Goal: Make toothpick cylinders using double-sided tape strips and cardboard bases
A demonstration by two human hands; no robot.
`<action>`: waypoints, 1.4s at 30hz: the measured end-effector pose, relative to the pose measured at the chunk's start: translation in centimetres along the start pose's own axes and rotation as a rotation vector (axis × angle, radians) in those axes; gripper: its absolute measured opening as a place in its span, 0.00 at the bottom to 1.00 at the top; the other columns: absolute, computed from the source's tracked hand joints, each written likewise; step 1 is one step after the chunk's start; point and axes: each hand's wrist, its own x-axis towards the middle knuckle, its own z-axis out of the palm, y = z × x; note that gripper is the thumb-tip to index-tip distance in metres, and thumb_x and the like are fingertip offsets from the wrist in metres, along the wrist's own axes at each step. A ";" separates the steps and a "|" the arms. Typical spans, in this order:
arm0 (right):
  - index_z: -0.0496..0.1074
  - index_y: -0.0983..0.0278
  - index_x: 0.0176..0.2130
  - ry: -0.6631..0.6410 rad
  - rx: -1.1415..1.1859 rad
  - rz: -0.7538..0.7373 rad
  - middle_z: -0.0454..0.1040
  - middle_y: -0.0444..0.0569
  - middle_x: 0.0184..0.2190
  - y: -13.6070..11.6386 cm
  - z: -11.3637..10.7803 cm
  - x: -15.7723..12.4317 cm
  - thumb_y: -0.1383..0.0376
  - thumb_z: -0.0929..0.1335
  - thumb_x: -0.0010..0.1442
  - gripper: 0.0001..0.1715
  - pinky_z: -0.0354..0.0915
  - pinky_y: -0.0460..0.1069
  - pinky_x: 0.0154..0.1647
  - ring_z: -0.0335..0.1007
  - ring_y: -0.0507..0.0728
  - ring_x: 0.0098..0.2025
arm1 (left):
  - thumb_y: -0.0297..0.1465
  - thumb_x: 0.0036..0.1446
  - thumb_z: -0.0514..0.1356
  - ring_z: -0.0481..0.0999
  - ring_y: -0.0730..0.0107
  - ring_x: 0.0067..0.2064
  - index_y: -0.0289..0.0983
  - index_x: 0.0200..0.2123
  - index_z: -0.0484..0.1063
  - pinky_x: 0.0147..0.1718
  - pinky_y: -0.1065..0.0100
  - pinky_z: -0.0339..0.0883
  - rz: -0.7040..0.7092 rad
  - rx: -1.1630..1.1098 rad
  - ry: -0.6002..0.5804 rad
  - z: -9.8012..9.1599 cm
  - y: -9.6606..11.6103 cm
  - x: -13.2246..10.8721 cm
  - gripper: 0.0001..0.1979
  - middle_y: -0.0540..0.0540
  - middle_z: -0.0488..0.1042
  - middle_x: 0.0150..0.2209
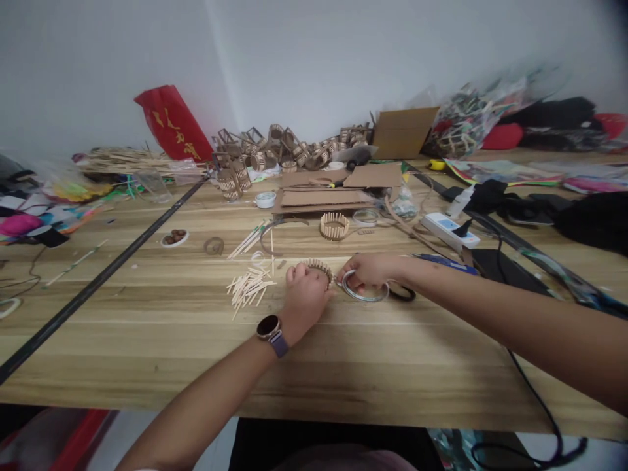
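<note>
My left hand [307, 294], with a watch on its wrist, has its fingers closed on a ring set with short wooden sticks [320, 265]; the hand hides part of the ring. Just to the right, my right hand [370, 269] is closed at a thin, pale ring that looks like a roll of tape [366, 298]. Its fingertips are partly hidden inside that roll and lie near the stick ring. A dark round band [405, 294] lies beside the right wrist. Left of my hands is a loose pile of short wooden sticks [248, 289].
Farther back stands another stick ring [334, 226], before flat cardboard [321, 198]. A white power strip [449, 230] and glue bottle [460, 201] are at right. A small dish of brown pieces [174, 238] sits left. Several finished small stick-sided pieces [299, 154] are heaped by the wall.
</note>
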 end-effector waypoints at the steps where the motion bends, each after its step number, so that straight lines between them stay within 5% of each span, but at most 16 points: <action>1: 0.78 0.62 0.41 0.011 0.022 -0.005 0.66 0.39 0.17 0.3 -0.2 0.0 0.70 0.64 0.52 0.18 0.49 0.42 0.18 0.53 0.48 0.16 | 0.37 0.60 0.60 0.62 0.50 0.46 0.38 0.35 0.74 0.46 0.50 0.54 0.023 0.009 -0.004 -0.3 -0.4 -0.3 0.09 0.41 0.75 0.39; 5: 0.75 0.62 0.44 0.075 0.120 -0.041 0.66 0.40 0.19 1.7 -1.8 -0.5 0.66 0.64 0.54 0.18 0.47 0.42 0.17 0.54 0.49 0.18 | 0.35 0.60 0.59 0.61 0.49 0.49 0.38 0.34 0.76 0.49 0.48 0.53 0.146 0.110 -0.029 -1.8 -3.1 -1.5 0.07 0.40 0.74 0.40; 9: 0.73 0.64 0.47 0.118 0.203 -0.090 0.64 0.40 0.20 2.8 -3.4 -1.7 0.62 0.65 0.54 0.20 0.47 0.42 0.17 0.55 0.49 0.20 | 0.29 0.57 0.61 0.61 0.48 0.52 0.37 0.35 0.76 0.53 0.46 0.55 0.125 0.167 0.035 -3.8 -4.4 -1.9 0.04 0.39 0.73 0.41; 13: 0.76 0.64 0.45 0.017 0.193 -0.236 0.67 0.40 0.20 2.6 -4.1 -3.9 0.58 0.70 0.49 0.23 0.50 0.42 0.19 0.58 0.49 0.21 | 0.29 0.61 0.57 0.63 0.54 0.55 0.36 0.48 0.72 0.54 0.53 0.59 0.229 0.036 0.211 -5.3 -2.0 -0.9 0.12 0.41 0.71 0.50; 15: 0.77 0.62 0.43 -0.008 0.129 -0.333 0.72 0.42 0.24 2.0 -4.0 -5.2 0.57 0.71 0.49 0.21 0.57 0.43 0.25 0.64 0.51 0.26 | 0.31 0.63 0.55 0.60 0.53 0.59 0.35 0.51 0.69 0.59 0.50 0.53 0.359 0.032 0.256 -5.6 -0.3 0.0 0.14 0.40 0.70 0.54; 18: 0.78 0.61 0.42 0.050 0.007 -0.394 0.76 0.43 0.30 1.0 -3.8 -7.0 0.56 0.69 0.51 0.20 0.63 0.46 0.34 0.70 0.55 0.33 | 0.32 0.64 0.54 0.65 0.53 0.55 0.35 0.44 0.73 0.55 0.52 0.59 0.408 -0.001 0.150 -6.0 1.7 1.0 0.10 0.43 0.77 0.42; 21: 0.79 0.63 0.43 0.138 -0.110 -0.427 0.78 0.47 0.36 0.5 -3.5 -8.4 0.57 0.66 0.54 0.21 0.65 0.48 0.40 0.72 0.58 0.38 | 0.30 0.66 0.52 0.74 0.60 0.41 0.36 0.36 0.74 0.41 0.62 0.66 0.366 -0.071 -0.026 -6.6 2.6 1.4 0.11 0.46 0.78 0.33; 24: 0.79 0.63 0.43 0.207 -0.167 -0.492 0.77 0.51 0.40 0.5 -2.9 -9.2 0.58 0.64 0.56 0.20 0.65 0.49 0.43 0.72 0.59 0.42 | 0.29 0.66 0.52 0.75 0.65 0.37 0.35 0.36 0.74 0.37 0.67 0.65 0.309 -0.166 -0.065 -7.2 3.0 1.0 0.11 0.47 0.78 0.34; 35: 0.79 0.57 0.46 0.514 -0.082 -0.586 0.75 0.51 0.44 1.5 0.5 -9.5 0.58 0.63 0.63 0.19 0.64 0.54 0.52 0.68 0.61 0.53 | 0.30 0.65 0.51 0.73 0.63 0.31 0.37 0.33 0.74 0.28 0.66 0.59 0.041 -0.126 0.135 -6.3 4.4 -1.2 0.13 0.46 0.75 0.27; 42: 0.79 0.59 0.42 0.692 -0.145 -0.597 0.74 0.55 0.46 1.4 3.0 -9.3 0.64 0.62 0.64 0.17 0.68 0.52 0.46 0.71 0.60 0.51 | 0.28 0.64 0.51 0.75 0.64 0.29 0.38 0.32 0.74 0.26 0.67 0.55 -0.038 -0.151 0.173 -5.0 4.9 -1.7 0.13 0.46 0.77 0.28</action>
